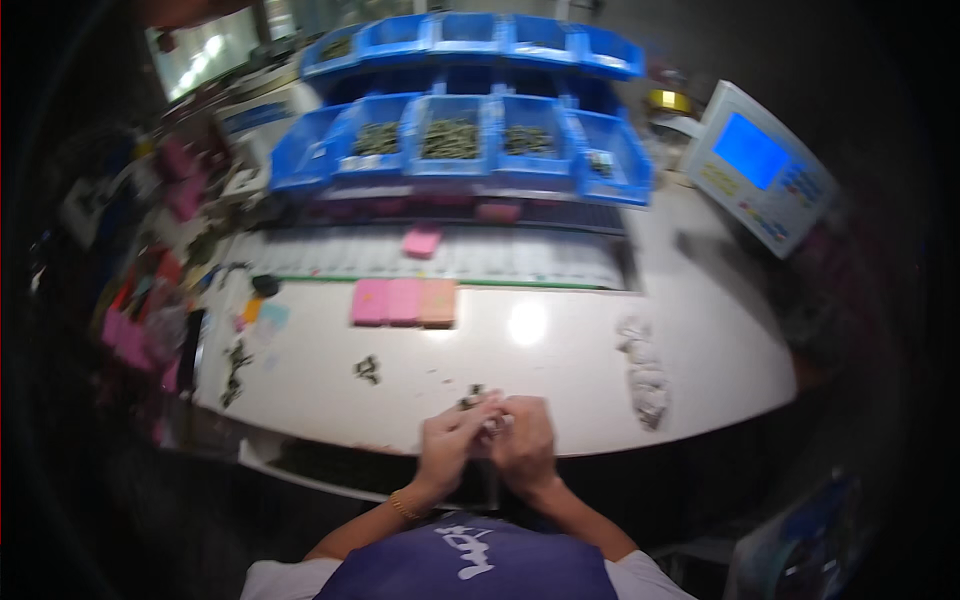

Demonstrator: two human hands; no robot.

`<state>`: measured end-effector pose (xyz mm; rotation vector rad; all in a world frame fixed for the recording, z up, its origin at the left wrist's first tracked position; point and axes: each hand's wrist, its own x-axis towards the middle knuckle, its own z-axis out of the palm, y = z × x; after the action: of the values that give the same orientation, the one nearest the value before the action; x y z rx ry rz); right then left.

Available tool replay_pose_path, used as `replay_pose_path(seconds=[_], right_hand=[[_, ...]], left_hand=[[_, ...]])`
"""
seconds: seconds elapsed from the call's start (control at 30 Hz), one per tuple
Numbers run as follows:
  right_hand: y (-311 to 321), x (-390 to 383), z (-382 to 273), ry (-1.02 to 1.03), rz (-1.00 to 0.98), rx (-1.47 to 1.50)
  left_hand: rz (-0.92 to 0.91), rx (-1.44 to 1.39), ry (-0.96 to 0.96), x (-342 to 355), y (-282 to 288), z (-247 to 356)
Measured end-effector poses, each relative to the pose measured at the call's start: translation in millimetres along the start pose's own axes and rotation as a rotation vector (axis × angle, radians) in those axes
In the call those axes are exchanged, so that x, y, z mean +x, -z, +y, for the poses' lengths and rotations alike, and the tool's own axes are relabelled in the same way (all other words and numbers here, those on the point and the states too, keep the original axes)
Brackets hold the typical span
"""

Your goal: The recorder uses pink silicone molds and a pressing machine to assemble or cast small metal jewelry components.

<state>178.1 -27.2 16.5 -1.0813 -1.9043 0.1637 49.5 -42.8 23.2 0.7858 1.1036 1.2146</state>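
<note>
Both hands (left hand (452, 440), right hand (522, 440)) pinch a small dark part (473, 398), orientation unreadable.

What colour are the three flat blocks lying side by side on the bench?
Pink, the three flat blocks; the rightmost looks more salmon. Head view.

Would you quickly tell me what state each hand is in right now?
Left hand: fingers closed on a small dark part, pinched jointly.
Right hand: fingers closed on the same part.

Glossy white tabletop (560, 350); blue plastic bins (450, 140); matt pink blocks (403, 302).
</note>
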Motion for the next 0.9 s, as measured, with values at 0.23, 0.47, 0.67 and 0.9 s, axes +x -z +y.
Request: replay_pose_path(seconds=[0.23,0.47,0.67,0.9], right_hand=[[6.2,1.7,-7.1,0.051,0.001,0.049],[1.0,-19.2,-5.9,-0.055,-0.044,0.256],[13.7,-24.1,-13.5,-1.201,-0.635,1.657],[-4.5,-59.9,-14.7,-0.063,-0.558,0.011]], left_hand=[[0.109,-0.132,-0.1,-0.5,10.6,-8.0],[0.058,-0.034,-0.173,-7.5,16.2,-7.7],[0.069,0.091,-0.094,-23.7,27.2,14.9],[0.342,0.625,0.016,25.3,96.2,54.0]])
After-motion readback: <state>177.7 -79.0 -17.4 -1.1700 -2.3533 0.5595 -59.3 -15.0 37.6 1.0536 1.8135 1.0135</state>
